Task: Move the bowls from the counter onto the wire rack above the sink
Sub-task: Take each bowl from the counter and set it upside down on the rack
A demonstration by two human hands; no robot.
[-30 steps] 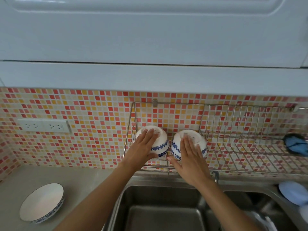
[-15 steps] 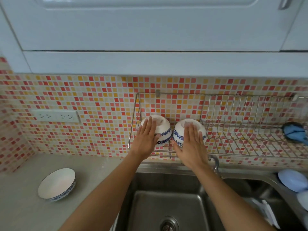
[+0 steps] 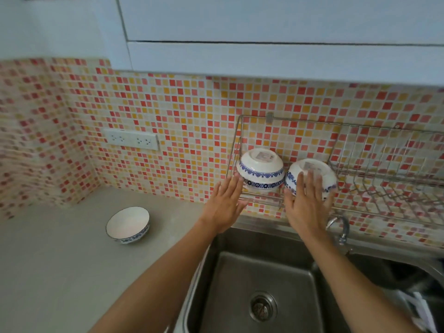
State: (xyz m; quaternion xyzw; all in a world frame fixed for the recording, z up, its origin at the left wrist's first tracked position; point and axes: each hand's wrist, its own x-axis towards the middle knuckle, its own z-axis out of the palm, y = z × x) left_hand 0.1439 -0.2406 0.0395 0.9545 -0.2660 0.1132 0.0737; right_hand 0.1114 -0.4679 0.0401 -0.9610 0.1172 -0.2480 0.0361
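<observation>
We could not see the lower front of the right bowl (image 3: 312,171), because the fingers of the right hand (image 3: 306,207) covered it; whether they pressed on it was not clear, since the fingertips were blurred. The wire rack (image 3: 384,179) ran out of the frame at the right edge, so its far end was cut off. The tiles (image 3: 31,140) at the left side were smeared and their edges melted together. At the lower right corner, some dark things in the second sink basin (image 3: 408,289) were cut by the frame and too unclear to name. Both forearms left the picture at the bottom edge.
</observation>
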